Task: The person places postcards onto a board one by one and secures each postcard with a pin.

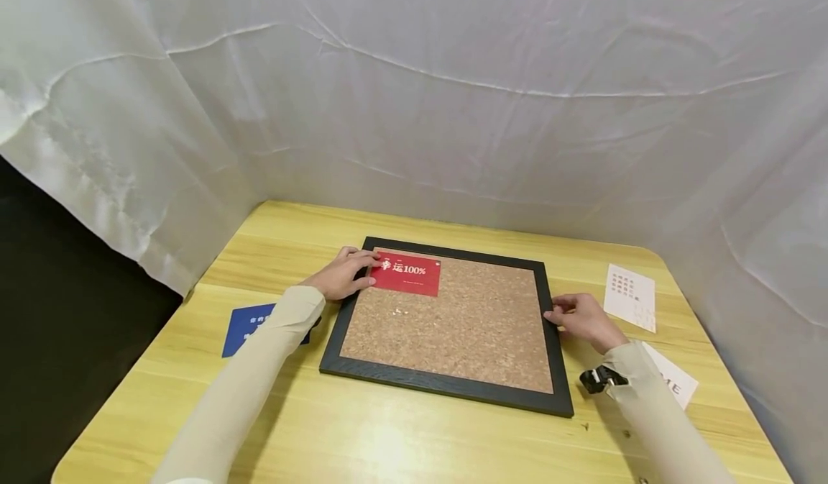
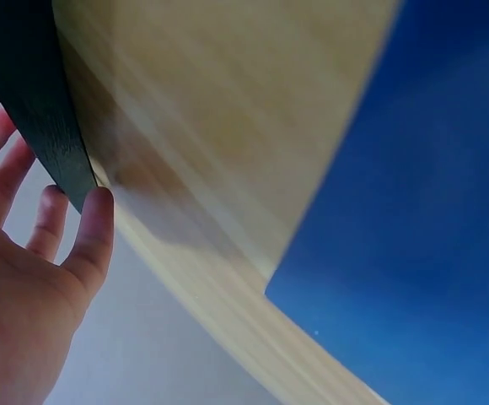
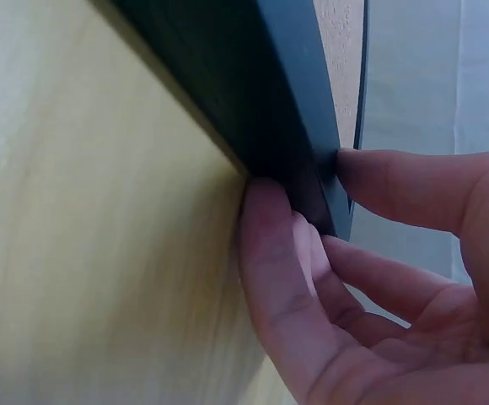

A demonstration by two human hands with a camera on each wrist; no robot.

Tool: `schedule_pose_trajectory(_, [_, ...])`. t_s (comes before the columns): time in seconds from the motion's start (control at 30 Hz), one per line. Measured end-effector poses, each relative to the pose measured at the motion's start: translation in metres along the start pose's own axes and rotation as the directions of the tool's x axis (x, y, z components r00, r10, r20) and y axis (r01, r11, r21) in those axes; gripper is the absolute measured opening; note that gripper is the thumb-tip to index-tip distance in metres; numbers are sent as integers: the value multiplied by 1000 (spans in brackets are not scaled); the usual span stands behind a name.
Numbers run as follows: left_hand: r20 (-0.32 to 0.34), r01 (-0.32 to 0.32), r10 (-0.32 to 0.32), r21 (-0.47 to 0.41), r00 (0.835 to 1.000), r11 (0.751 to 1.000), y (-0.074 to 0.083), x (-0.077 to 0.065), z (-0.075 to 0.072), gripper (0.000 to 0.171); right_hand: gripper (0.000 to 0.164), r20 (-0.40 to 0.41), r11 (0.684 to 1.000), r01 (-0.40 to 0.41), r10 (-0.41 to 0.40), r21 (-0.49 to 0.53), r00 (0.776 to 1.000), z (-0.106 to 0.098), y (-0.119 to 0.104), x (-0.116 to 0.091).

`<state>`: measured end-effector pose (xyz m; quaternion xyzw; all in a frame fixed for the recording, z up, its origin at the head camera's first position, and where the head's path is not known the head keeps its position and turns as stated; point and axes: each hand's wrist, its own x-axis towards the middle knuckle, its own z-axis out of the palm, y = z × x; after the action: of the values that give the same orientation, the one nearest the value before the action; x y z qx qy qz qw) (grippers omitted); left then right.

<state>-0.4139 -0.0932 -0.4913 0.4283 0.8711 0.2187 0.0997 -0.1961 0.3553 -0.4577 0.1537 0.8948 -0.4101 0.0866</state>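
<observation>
A black-framed corkboard (image 1: 453, 340) lies slightly turned on the wooden table. A red card (image 1: 407, 282) with white lettering sits on its upper left, with a small pin at the card's top right corner. My left hand (image 1: 346, 272) holds the board's upper left corner, thumb and a finger reaching over the card's left edge. In the left wrist view, fingertips (image 2: 99, 207) touch the black frame's corner. My right hand (image 1: 578, 317) grips the right side of the frame. The right wrist view has its thumb on the frame's face and fingers against the outer side and lower edge.
A blue card (image 1: 239, 329) lies left of the board, partly under the left sleeve. Two white cards (image 1: 630, 297) lie to the right, one partly behind the right forearm. Small pins (image 1: 626, 434) are scattered near the right forearm. White curtains (image 1: 453, 131) hang behind the table.
</observation>
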Motion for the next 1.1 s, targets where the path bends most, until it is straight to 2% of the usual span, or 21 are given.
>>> schedule_pose_trajectory(0.3, [13, 12, -12, -23, 1000, 1000, 0, 3, -2, 49, 53, -24, 998, -54, 55, 30, 998, 2, -2, 1])
schedule_pose_trajectory(0.53, [-11, 20, -21, -40, 1000, 999, 3, 5, -1, 46, 53, -27, 997, -69, 70, 38, 997, 2, -2, -1])
schedule_pose_trajectory(0.83, [-41, 31, -38, -146, 998, 989, 2, 4, -5, 54, 53, -28, 994, -97, 98, 55, 995, 1, 0, 0])
schedule_pose_trajectory(0.97, [-12, 70, -74, -196, 997, 978, 1, -6, -14, 56, 52, -27, 993, -100, 102, 65, 994, 1, -1, 0])
schedule_pose_trajectory(1.1, [-6, 121, -126, -234, 992, 965, 0, -28, -27, 53, 53, -21, 992, -97, 99, 75, 995, 3, -2, 1])
